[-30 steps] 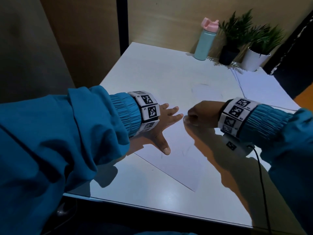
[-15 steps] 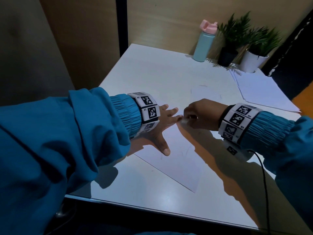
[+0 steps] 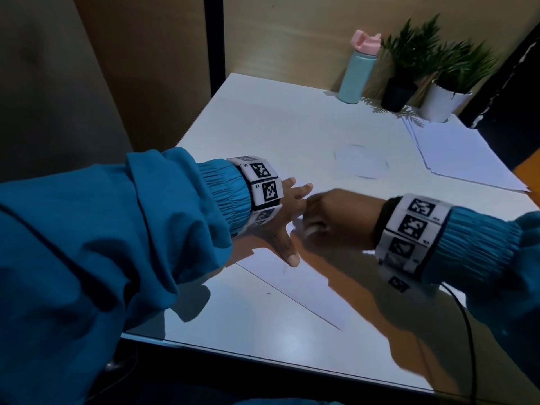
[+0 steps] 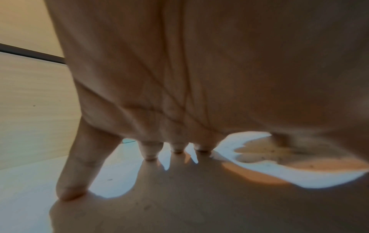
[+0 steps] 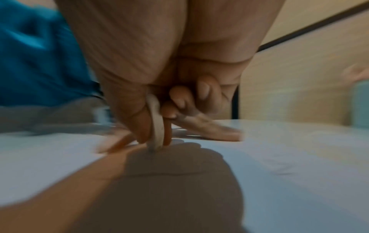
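A white sheet of paper lies on the white table in front of me. My left hand presses flat on the sheet with fingers spread and straight; the left wrist view shows its fingertips touching the surface. Right beside it, my right hand is curled. It pinches a small flat white piece, probably an eraser, between thumb and forefinger, with its lower edge on the paper. The eraser shows as a pale blur in the head view. The right wrist view is motion-blurred.
At the table's far edge stand a teal bottle with a pink lid, a plant in a black pot and another in a white pot. A stack of paper lies far right. A black cable hangs from my right wrist.
My right hand has slid left across the sheet with the white piece, up against the left hand's fingers. The left hand has stayed pressed on the paper.
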A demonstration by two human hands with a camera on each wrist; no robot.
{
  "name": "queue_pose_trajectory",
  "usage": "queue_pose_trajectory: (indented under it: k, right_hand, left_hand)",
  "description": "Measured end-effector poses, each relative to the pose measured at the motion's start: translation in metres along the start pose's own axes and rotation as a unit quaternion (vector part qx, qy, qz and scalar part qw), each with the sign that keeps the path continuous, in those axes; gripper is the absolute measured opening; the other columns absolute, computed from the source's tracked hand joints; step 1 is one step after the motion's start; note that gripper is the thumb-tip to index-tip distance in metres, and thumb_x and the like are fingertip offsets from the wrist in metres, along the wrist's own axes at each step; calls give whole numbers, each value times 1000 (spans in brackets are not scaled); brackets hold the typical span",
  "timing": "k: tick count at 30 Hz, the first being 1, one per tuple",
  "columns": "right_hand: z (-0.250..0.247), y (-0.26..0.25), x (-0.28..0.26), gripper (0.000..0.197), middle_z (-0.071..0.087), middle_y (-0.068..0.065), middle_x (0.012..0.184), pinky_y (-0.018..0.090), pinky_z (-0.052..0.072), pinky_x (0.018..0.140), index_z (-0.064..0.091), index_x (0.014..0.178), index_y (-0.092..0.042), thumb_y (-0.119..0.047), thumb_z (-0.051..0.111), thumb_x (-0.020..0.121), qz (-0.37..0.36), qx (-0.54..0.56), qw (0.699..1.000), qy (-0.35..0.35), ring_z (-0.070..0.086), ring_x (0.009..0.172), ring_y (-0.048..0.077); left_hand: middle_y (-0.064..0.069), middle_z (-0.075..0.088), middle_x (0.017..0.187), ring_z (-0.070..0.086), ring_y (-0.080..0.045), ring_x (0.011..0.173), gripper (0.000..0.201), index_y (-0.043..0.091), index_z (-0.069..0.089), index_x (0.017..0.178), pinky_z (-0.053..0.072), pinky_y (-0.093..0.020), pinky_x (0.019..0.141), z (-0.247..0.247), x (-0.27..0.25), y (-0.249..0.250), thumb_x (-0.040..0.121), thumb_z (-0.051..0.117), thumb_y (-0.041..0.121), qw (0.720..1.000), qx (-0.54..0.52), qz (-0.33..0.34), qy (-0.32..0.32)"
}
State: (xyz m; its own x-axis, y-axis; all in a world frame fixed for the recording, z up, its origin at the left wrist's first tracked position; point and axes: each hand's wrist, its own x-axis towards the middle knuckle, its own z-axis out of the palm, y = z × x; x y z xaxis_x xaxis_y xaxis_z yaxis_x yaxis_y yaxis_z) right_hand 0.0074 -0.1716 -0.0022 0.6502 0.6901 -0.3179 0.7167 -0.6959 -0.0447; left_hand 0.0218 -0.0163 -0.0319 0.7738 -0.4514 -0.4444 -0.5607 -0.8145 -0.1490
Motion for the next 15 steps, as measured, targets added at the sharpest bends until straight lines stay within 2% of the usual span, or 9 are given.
queue_pose_trajectory:
  k: [2, 3, 5, 6, 9, 11, 12, 14, 15]
  right_hand:
    - [4, -14, -6, 30, 52, -5, 69, 30, 47, 71, 45, 56, -27, -30, 46, 86, -1, 33, 999, -41, 50, 70, 22]
    - [2, -13, -6, 29, 55, -4, 71, 30, 47, 73, 48, 59, -26, -27, 49, 87, 8, 21, 999, -43, 52, 72, 21]
    - [-2, 9, 5, 21, 64, 2, 84, 30, 49, 79, 63, 77, -20, -27, 46, 88, 35, -35, 999, -17, 60, 82, 25]
    - [-7, 23, 13, 24, 65, 5, 88, 31, 50, 81, 66, 86, -17, -27, 45, 89, 64, -62, 996, -7, 62, 87, 27]
    - [-17, 42, 21, 23, 64, 6, 88, 37, 53, 85, 60, 76, -17, -31, 45, 88, 115, -94, 989, 2, 63, 90, 29]
    - [-12, 27, 18, 20, 65, 5, 92, 37, 52, 86, 59, 83, -17, -29, 44, 89, 95, -85, 992, -13, 62, 89, 28]
    - [-7, 16, 14, 19, 65, 4, 93, 35, 51, 87, 60, 87, -19, -30, 45, 90, 75, -60, 995, -21, 60, 86, 25]
    - [-2, -9, 1, 16, 62, 2, 91, 29, 47, 83, 58, 80, -24, -34, 50, 90, 28, -20, 998, -53, 52, 82, 21]
    - [-2, -14, -2, 19, 61, 1, 88, 29, 47, 82, 54, 74, -26, -35, 51, 90, 18, -23, 998, -58, 51, 81, 21]
  left_hand:
    - [2, -20, 163, -10, -30, 151, 136, 39, -18, 152, 5, -64, 114, -1, 3, -3, 51, 53, 95, 1000, -3, 1, -5]
    - [2, -20, 163, -10, -30, 151, 137, 40, -20, 151, 5, -65, 114, -1, 3, -3, 46, 48, 97, 1000, -1, 4, -5]
    - [3, -19, 163, -8, -30, 151, 139, 40, -22, 150, 4, -65, 113, 0, 4, -2, 39, 38, 100, 1000, 3, 4, 1]
    - [2, -17, 164, -7, -31, 151, 139, 39, -21, 151, 4, -63, 114, 2, 6, -1, 41, 39, 99, 1000, 0, -1, 11]
    - [1, -13, 165, -6, -31, 151, 139, 36, -20, 152, 3, -57, 116, 6, 9, 0, 47, 46, 99, 999, -15, -12, 33]
    - [1, -15, 165, -6, -32, 151, 141, 40, -19, 151, 3, -61, 115, 4, 10, 0, 39, 40, 103, 1000, -9, 0, 27]
    - [-1, -15, 164, -7, -33, 151, 139, 40, -17, 152, 3, -61, 115, 3, 9, 0, 41, 43, 101, 1000, -4, 7, 23]
    - [-5, -15, 164, -9, -34, 150, 132, 37, -12, 154, 3, -58, 116, 1, 9, 2, 55, 56, 91, 1000, 2, 10, 22]
    - [-6, -15, 164, -9, -34, 150, 132, 36, -13, 154, 2, -58, 116, 1, 10, 3, 56, 56, 91, 1000, 2, 10, 24]
